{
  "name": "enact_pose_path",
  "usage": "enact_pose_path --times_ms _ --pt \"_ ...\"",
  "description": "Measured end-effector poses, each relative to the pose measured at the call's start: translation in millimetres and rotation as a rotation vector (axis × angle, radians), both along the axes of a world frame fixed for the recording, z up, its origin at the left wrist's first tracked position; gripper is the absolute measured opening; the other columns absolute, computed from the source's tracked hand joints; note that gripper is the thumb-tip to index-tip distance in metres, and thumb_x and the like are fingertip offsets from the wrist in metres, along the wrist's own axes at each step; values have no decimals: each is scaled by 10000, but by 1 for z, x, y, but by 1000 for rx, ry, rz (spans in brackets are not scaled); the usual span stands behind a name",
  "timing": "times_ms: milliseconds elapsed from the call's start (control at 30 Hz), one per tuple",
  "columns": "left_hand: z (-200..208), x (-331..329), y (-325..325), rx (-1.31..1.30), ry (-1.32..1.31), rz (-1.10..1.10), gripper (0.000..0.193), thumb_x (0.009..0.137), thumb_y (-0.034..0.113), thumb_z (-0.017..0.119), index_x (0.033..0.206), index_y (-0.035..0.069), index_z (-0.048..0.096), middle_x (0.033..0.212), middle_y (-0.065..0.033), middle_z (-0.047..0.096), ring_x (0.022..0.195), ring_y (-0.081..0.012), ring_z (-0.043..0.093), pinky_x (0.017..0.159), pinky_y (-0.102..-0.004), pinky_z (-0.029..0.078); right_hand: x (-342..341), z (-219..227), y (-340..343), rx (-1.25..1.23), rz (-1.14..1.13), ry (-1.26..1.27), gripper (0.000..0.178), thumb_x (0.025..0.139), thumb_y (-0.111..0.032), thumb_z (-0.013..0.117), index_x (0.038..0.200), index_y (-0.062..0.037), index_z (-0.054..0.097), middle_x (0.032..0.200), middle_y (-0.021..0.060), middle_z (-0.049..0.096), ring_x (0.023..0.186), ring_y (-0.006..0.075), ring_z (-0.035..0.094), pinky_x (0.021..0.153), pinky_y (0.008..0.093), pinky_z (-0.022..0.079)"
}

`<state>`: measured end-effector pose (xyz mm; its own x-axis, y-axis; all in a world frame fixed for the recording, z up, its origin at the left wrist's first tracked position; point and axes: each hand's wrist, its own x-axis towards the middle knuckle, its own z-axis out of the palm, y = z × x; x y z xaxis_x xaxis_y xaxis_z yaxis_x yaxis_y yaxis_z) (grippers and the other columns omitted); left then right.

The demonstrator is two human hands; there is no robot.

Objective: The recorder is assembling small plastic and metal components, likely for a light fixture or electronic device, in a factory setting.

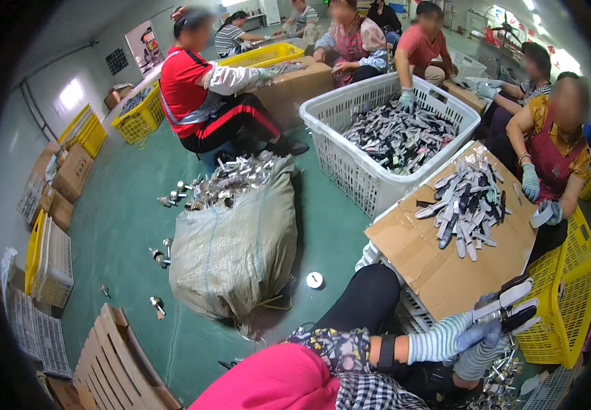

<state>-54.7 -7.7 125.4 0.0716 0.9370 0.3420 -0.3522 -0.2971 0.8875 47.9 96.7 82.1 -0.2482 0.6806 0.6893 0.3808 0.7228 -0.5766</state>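
At the lower right, my left hand [440, 336], in a striped knit glove, is closed around a small bunch of flat, round-ended black and white pieces [516, 294]. My right hand [474, 359], gloved in grey and blue, overlaps it and grips the same bunch from below; some fingers are hidden. The exact kind of these pieces cannot be made out. Just beyond, similar pieces lie in a heap [470, 205] on a flat cardboard sheet [405, 249]. Under my hands, shiny metal parts [504, 376] are piled up.
A woven sack [234, 253] of metal parts stands left of my knee, with loose ones on the green floor. A white crate [350, 174] full of pieces is ahead. A yellow basket [558, 301] stands right, a wooden pallet [114, 362] lower left. Several gloved co-workers sit around.
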Motion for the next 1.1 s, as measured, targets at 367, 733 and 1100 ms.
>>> enact_pose_path --times_ms 367,733,1100 --pt "-20 0 -8 -286 105 246 636 940 541 335 1273 12 451 1104 -88 589 999 -118 539 853 -283 452 -3 34 -31 -602 434 621 1117 703 -432 704 1450 -33 -23 1513 125 126 1356 246 216 1111 370 165" --pt "13 -5 11 -25 -15 340 958 833 744 201 1436 0 164 1457 -156 259 1335 -268 267 1101 -341 169 -17 51 -39 -887 667 713 787 614 -225 820 1257 -27 412 981 9 587 913 100 546 865 286 441" --pt "-56 9 4 217 -526 393 840 803 587 546 1441 155 212 1439 -150 263 1250 -351 351 1054 -553 265 -4 66 -63 -729 776 222 561 958 -368 427 1400 -72 247 1386 98 397 1297 160 350 1132 331 135"
